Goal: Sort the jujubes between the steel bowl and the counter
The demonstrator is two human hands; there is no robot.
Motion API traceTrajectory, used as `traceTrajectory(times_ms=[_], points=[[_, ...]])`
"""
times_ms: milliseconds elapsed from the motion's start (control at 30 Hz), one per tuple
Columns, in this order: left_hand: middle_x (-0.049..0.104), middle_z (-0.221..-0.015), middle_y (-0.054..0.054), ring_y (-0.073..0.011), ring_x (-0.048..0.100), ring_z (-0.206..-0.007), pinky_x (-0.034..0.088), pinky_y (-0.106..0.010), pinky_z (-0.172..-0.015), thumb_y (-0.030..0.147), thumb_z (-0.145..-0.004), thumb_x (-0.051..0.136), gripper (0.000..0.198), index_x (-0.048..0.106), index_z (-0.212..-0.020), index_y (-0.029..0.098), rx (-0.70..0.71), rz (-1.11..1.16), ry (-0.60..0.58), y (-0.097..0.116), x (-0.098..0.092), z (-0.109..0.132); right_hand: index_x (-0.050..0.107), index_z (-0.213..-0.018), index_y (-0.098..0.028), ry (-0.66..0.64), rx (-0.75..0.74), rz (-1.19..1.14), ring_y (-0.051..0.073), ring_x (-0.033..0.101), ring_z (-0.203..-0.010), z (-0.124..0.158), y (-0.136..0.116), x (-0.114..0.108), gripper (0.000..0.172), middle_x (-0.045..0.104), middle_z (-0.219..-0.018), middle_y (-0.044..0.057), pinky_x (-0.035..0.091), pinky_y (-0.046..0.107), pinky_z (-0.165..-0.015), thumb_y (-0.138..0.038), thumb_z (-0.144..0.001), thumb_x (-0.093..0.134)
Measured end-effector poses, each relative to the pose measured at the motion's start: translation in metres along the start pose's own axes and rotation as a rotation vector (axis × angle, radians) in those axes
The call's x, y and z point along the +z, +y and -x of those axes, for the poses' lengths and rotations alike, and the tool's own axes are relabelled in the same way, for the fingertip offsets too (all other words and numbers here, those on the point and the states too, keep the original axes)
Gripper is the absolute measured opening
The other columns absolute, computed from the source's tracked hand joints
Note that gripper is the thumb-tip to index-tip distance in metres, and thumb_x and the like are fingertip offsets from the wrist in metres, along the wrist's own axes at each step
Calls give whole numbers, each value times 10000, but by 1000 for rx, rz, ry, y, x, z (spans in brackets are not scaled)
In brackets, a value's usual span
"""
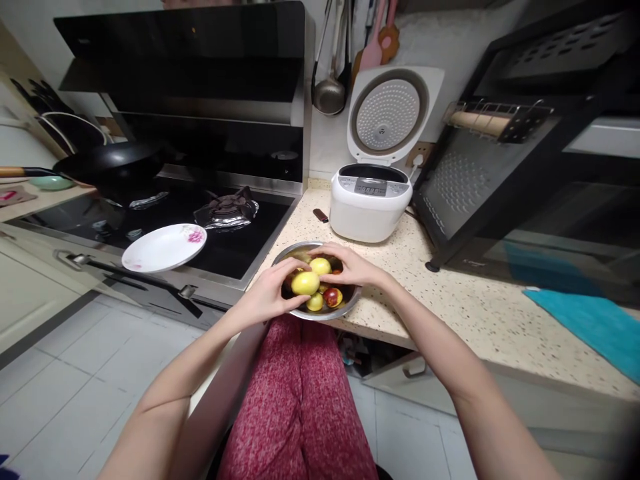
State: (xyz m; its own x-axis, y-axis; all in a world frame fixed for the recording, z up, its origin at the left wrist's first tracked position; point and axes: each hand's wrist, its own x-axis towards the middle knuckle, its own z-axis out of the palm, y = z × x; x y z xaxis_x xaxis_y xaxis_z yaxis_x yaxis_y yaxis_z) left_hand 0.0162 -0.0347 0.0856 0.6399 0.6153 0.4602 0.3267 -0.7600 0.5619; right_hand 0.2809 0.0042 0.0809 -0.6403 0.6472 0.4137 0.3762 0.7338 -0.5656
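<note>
1. Left hand (pixel 273 293): its grip pinches a yellow fruit (pixel 305 283) between thumb and fingers, at the centre of the frame. The smooth, rounded skin could slip out if the pinch slackens.
2. Right hand (pixel 353 265): thumb and fingers close around a second yellow fruit (pixel 321 266), just beside the first. With the hands this close, one might knock the other's fruit loose.
3. The metal bowl (pixel 350 308), at mid-frame, reaches the front edge of the desk (pixel 450 300); a push toward the body could tip it.
4. In the bowl, under the hands, lie more fruits, including a red-and-yellow one (pixel 333 297) and a small yellow one (pixel 315 302).
5. Left of centre, the flowered plate (pixel 155 248) bears nothing visible. It seems to overhang the stove's (pixel 260 240) front, so a bump might drop it.
6. Upper right of centre, the rice cooker (pixel 371 207) stands open; its contents are hidden.
</note>
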Motion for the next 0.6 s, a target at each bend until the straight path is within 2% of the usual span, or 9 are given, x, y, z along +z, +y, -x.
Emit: traceTrajectory(times_ms=[233, 467, 600], points=[[636, -1217, -89, -264, 640, -1181, 528, -415, -1046, 247, -854, 757, 357, 659, -1197, 226, 35, 2, 75, 2, 0, 0, 649, -1333, -241, -33, 26, -44, 282, 645, -1237, -1, -6, -3, 500, 698, -1346, 92, 486, 474, -1091, -405, -880, 787], [676, -1137, -89, -237, 684, -1011, 576, -365, -901, 269, -812, 772, 404, 585, -1161, 191, -32, 64, 68, 2, 4, 2, 658, -1136, -187, 3, 90, -86, 251, 682, -1007, -1, -3, -4, 499, 734, -1110, 80, 548, 396, -915, -484, -791, 862], [681, -1163, -90, -238, 681, -1060, 572, -372, -942, 263, -858, 751, 343, 627, -1170, 194, -1, 43, 49, 3, 4, 1, 678, -1103, -198, 2, 87, -94, 248, 677, -999, -2, 0, -4, 519, 732, -1093, 63, 547, 390, -903, -500, -745, 901]])
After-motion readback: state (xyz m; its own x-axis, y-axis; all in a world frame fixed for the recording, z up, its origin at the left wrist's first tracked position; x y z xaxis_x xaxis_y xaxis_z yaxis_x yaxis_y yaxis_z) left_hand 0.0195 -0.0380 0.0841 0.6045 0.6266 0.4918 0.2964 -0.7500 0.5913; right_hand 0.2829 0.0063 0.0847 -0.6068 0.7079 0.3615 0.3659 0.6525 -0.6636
